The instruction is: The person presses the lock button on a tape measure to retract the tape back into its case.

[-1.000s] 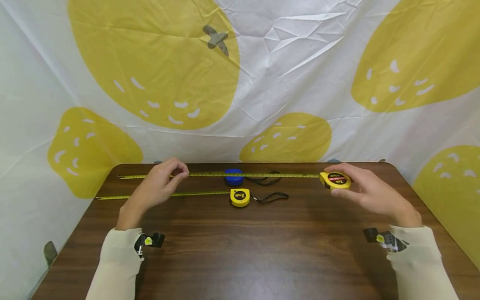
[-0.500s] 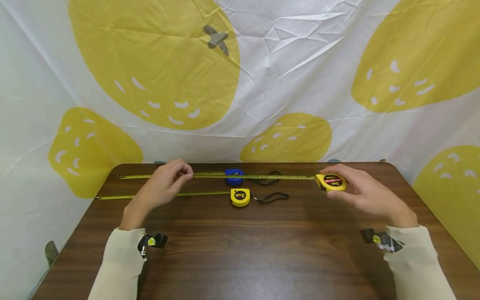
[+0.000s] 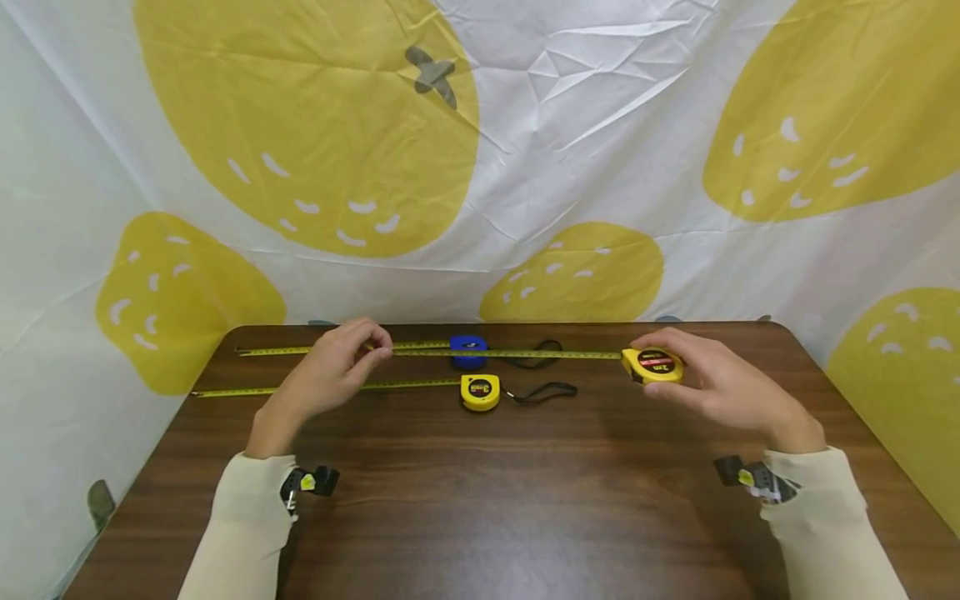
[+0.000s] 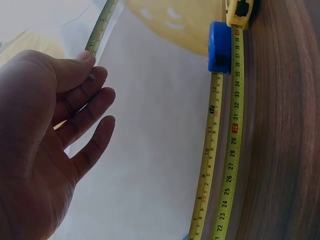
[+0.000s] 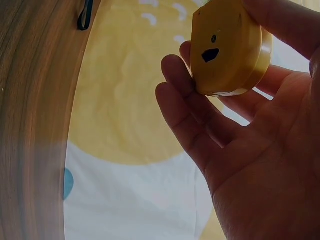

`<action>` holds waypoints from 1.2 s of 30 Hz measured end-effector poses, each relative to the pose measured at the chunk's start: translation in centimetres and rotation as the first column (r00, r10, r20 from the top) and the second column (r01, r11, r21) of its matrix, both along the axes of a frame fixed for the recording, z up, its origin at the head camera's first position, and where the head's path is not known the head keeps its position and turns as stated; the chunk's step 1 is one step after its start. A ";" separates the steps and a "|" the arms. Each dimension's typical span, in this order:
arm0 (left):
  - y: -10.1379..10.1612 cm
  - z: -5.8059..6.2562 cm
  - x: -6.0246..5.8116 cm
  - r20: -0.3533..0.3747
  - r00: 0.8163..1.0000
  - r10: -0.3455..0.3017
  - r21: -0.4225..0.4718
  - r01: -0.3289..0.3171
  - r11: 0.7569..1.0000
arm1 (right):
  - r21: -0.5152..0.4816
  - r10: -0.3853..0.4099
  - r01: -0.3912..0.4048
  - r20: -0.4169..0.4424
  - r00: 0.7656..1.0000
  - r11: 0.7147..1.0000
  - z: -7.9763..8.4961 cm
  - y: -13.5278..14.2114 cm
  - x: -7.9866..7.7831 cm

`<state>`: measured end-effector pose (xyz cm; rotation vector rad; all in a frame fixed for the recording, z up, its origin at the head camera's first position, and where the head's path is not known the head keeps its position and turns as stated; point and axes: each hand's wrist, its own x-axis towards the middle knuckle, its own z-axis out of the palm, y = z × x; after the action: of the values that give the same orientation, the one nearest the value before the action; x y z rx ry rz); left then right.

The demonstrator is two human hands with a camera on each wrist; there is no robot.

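Observation:
My right hand (image 3: 720, 379) grips the case of a yellow 2m tape measure (image 3: 654, 365) between thumb and fingers, held above the table. From it a yellow blade (image 3: 547, 355) runs left to my left hand (image 3: 330, 367). Thumb and fingertip there pinch the blade's end, seen in the left wrist view as a marked strip (image 4: 102, 25); the other fingers are loosely bent. Behind the stretched blade lies a blue tape measure (image 3: 469, 362), its blade drawn out leftward. Nearer stands a yellow 3m tape measure (image 3: 480, 394), also extended left. My left hand hides part of both blades.
A dark brown wooden table (image 3: 495, 500) bears the two lying tape measures. Black wrist straps (image 3: 543, 393) trail right from them. A white cloth (image 3: 570, 167) with yellow fruit prints hangs right behind the table's back edge and along its sides.
My right hand has moved left with the yellow 2m tape measure, and my left hand has shifted slightly right. The blade between them is shorter. The lying tape measures stay put.

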<state>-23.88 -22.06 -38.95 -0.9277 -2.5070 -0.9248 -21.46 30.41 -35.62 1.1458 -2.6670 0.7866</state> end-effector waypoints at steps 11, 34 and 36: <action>0.6 -0.2 -0.1 -0.017 1.000 -0.005 -0.028 0.005 1.000 | -0.003 -0.006 0.006 0.029 1.000 1.000 0.1 -0.5 0.0; 2.1 -0.4 0.1 0.008 0.998 -0.057 -0.048 0.057 0.997 | 0.017 -0.001 0.000 0.033 0.999 1.000 -0.6 -1.7 0.1; 2.2 -0.5 0.1 0.008 0.998 -0.061 -0.050 0.062 0.997 | 0.024 0.001 -0.002 0.033 0.999 1.000 -0.6 -1.8 0.2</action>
<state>-23.75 -19.82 -39.41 -1.0243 -2.5304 -0.8886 -21.26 28.59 -36.21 1.1501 -2.7104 0.7826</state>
